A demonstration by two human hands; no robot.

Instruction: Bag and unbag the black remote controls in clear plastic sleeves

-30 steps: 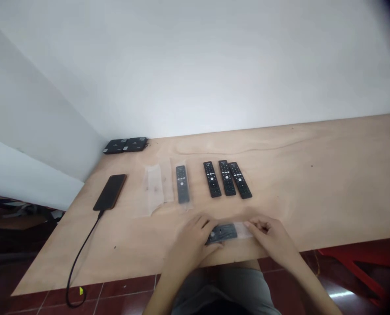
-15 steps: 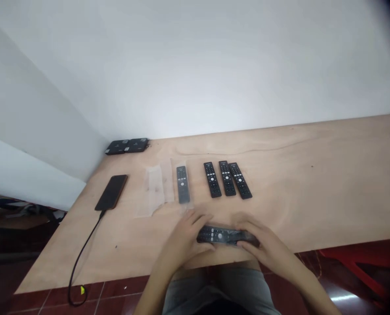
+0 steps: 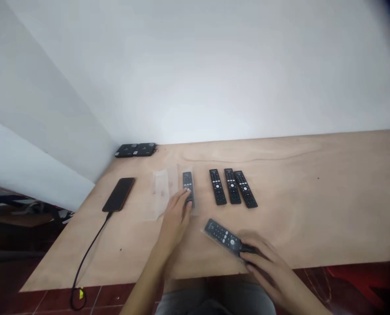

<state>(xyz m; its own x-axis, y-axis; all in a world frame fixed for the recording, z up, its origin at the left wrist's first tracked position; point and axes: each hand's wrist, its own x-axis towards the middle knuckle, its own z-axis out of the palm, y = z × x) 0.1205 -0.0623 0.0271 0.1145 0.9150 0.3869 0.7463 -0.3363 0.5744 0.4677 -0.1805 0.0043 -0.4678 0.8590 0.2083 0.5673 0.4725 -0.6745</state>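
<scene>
My right hand (image 3: 263, 258) grips the lower end of a black remote control (image 3: 224, 235) in a clear plastic sleeve, tilted near the table's front edge. My left hand (image 3: 177, 210) reaches over another sleeved remote control (image 3: 187, 178), its fingertips on the lower half; whether they grasp it or only rest there I cannot tell. Left of that remote lie flat, translucent plastic sleeves (image 3: 162, 190). Three bare black remotes lie side by side to the right: one remote (image 3: 217, 187), a middle remote (image 3: 232, 186) and a slanted remote (image 3: 246, 189).
A dark phone (image 3: 119, 194) lies at the left on the wooden table (image 3: 313, 210), with a black cable (image 3: 91, 251) hanging over the front edge. Two black boxes (image 3: 135, 150) sit in the back left corner against the white wall. A red chair (image 3: 355, 280) stands below at the right.
My left hand has left the held remote and moved up and left onto the other sleeved remote. The remote in my right hand has swung to a slant. The view has shifted slightly.
</scene>
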